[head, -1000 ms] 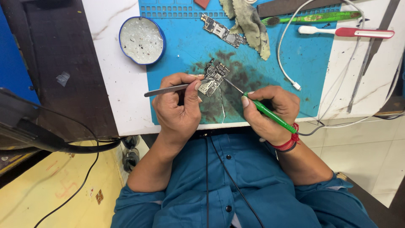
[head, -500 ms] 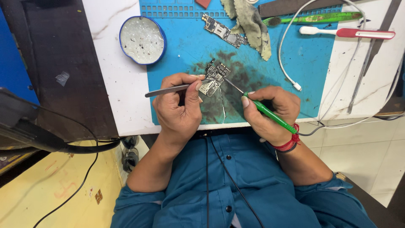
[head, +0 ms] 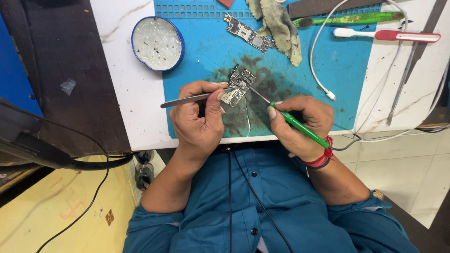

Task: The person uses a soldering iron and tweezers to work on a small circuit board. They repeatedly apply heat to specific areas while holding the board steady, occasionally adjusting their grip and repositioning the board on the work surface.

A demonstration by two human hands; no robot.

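1. Small green-and-silver circuit board [head: 238,87], irregular in outline, sits over the stained centre of the blue rubber work mat [head: 347,70], raised at the near edge against the left hand's fingertips.
2. Left hand [head: 199,119]: fingers curled tight around slim steel tweezers [head: 192,98]; thumb presses on the shaft, and the tips meet the board's left edge. The tweezers' handle end points left, over the white marble-pattern tabletop [head: 126,93].
3. Right hand [head: 300,124]: fingers clenched pen-fashion on a green-handled soldering iron [head: 300,127]; its thin metal tip runs up-left and touches the board's right side. Red thread band at the wrist.
4. Dark smudges on the mat lie under and around the board; a thin pale wire strand trails from it toward the near edge.
5. Far side of mat: a second, longer circuit board [head: 248,33], just beside a crumpled grey-green cloth [head: 279,23].
6. Left of mat: round blue-rimmed tin [head: 157,43] with pale residue inside.
7. Right, far edge: green toothbrush [head: 351,19], and a white-and-red toothbrush [head: 389,35] near it.
8. White cable [head: 318,70] loops across the mat; its plug end lies well apart from the held board.
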